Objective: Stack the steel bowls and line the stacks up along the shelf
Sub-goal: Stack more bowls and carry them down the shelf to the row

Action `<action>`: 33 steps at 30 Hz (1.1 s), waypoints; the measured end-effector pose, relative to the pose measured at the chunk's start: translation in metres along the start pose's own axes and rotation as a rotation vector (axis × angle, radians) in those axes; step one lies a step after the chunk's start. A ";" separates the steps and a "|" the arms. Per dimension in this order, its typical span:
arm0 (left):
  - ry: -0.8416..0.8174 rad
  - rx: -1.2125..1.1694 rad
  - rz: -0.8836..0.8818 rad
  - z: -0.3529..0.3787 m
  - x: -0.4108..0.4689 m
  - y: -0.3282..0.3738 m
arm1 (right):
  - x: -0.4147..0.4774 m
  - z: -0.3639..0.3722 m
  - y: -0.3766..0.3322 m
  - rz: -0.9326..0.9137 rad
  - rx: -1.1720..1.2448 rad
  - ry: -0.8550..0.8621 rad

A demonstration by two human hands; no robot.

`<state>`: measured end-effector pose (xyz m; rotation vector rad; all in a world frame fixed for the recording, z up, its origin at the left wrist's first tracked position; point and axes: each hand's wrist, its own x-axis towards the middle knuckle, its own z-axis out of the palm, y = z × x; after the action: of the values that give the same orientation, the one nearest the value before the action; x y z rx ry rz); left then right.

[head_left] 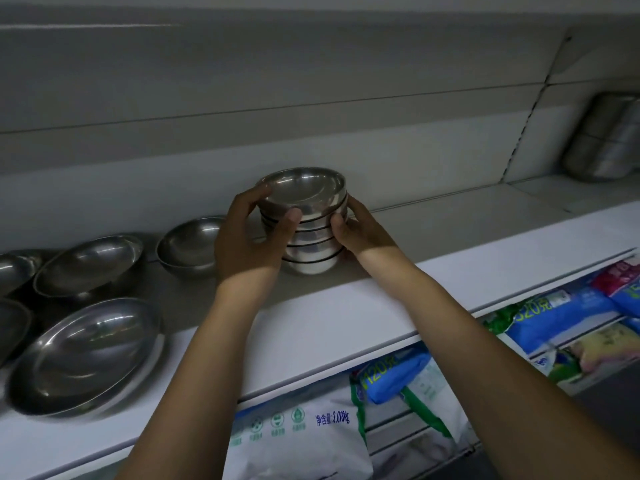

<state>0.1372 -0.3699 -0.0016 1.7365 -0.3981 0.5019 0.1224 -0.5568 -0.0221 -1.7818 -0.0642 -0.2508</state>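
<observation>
Stack of small round shiny steel bowls [308, 223] stands on white shelf [346, 306], between both hands. Left hand [249, 237] and right hand [360, 226] grip its sides, fingers curled round it.

Shop; shelf [346, 306] over packaged goods [311, 431] (net-weight labels)

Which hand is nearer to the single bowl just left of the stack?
Left. The left hand grips the left side of the stack, right beside that bowl; the right hand holds the far side, with the stack between.
</observation>
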 end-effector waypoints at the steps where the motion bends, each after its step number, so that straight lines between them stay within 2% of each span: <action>1: 0.016 -0.011 0.002 0.001 -0.001 -0.001 | 0.001 0.000 0.002 0.012 0.006 0.014; 10: 0.044 -0.152 -0.055 0.008 -0.004 0.002 | -0.003 -0.001 0.006 0.041 0.031 0.007; 14: 0.050 -0.126 -0.022 0.008 0.000 0.002 | -0.011 0.000 0.011 -0.047 0.036 -0.077; 21: 0.026 -0.091 -0.009 0.014 -0.003 0.016 | -0.022 -0.007 0.011 -0.092 0.089 0.034; 26: -0.023 -0.169 0.025 0.051 -0.017 0.052 | -0.048 -0.053 -0.003 -0.090 0.078 0.084; 30: -0.070 -0.300 0.038 0.102 -0.037 0.082 | -0.079 -0.111 -0.007 -0.068 0.052 0.162; 33: -0.106 -0.312 0.051 0.151 -0.051 0.106 | -0.102 -0.164 -0.009 -0.074 0.024 0.211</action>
<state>0.0569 -0.5407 0.0312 1.4567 -0.5671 0.3631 -0.0012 -0.7046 -0.0008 -1.7220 0.0179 -0.4875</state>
